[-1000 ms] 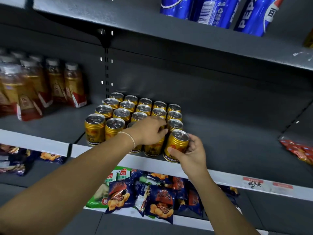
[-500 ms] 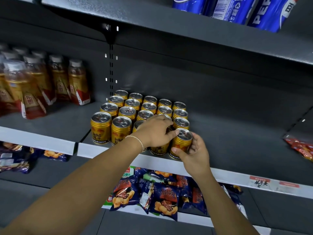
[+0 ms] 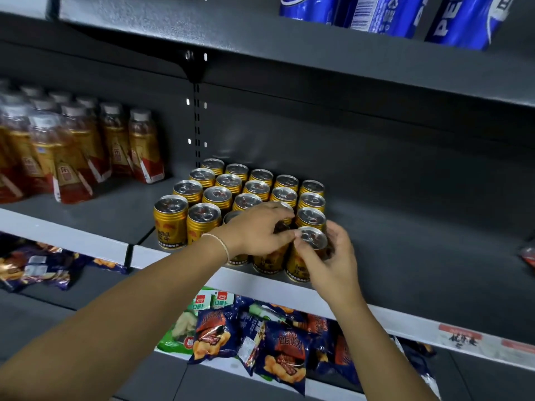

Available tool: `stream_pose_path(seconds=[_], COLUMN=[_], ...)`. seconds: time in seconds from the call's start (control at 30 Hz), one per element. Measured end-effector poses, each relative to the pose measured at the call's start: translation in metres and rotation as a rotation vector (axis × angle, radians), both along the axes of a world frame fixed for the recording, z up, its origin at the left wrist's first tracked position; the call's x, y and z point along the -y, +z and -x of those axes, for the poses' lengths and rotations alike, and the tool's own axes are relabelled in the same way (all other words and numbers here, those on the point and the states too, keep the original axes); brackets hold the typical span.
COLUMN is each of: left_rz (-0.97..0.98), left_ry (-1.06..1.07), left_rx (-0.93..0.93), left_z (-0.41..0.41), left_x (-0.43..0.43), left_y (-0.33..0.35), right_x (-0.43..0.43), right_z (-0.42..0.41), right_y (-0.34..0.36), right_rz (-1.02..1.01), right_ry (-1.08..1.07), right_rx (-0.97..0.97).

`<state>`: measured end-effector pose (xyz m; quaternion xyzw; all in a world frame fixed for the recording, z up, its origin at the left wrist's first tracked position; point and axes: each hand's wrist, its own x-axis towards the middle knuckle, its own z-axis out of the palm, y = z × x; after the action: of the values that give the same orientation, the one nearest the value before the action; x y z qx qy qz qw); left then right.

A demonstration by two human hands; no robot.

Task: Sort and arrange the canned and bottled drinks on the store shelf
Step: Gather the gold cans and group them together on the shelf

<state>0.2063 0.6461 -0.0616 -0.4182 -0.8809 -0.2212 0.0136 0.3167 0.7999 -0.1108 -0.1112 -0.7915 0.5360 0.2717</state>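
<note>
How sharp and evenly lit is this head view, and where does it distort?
Head view: the cans in the middle are sharp, with glare on their silver tops; the bottles at far left smear into blur; the shelf edge and the upper shelf slant from the wide lens; the back wall under that upper shelf is dim.

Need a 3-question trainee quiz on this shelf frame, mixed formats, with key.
1. True or false: the right hand grips the front-right gold metal can.
2. On the lower grey shelf below the cans lie: A dark-blue foil snack bags; B glass jars; C cardboard boxes.
3. Fill in: the amber white-capped plastic bottles stand to the cans' ___.
Key: 1 true; 2 A; 3 left.
</note>
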Motion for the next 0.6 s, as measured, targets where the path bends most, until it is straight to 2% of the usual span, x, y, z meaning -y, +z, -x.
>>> stream_pose_path(seconds=[0.13, 0.27, 0.37, 0.47, 0.6], left_rz=[-0.112, -0.126, -0.097, -0.109, -0.224], left_ry=[0.045, 0.109, 0.13, 0.181, 0.292], left_rx=[0.018, -0.051, -0.059, -0.038, 0.029], left_z=[0.004, 0.012, 0.024, 0.04, 0.069], left_x=[0.009, 0.022, 0.037, 0.064, 0.116], left_y=[0.011, 0.021, 0.025, 0.026, 0.019], right_x=[-0.003, -0.001, 0.002, -0.005, -0.008], right_z=[0.015, 0.031, 0.04, 0.044, 0.048], right_y=[0.018, 0.034, 0.044, 0.046, 0.041], right_rz=[-0.151, -0.444, -0.533, -0.399, 0.09], right_ry=[-0.058, -0.047, -0.03, -0.023, -0.034], right_rx=[0.032, 0.084, 0.148, 0.192, 0.24])
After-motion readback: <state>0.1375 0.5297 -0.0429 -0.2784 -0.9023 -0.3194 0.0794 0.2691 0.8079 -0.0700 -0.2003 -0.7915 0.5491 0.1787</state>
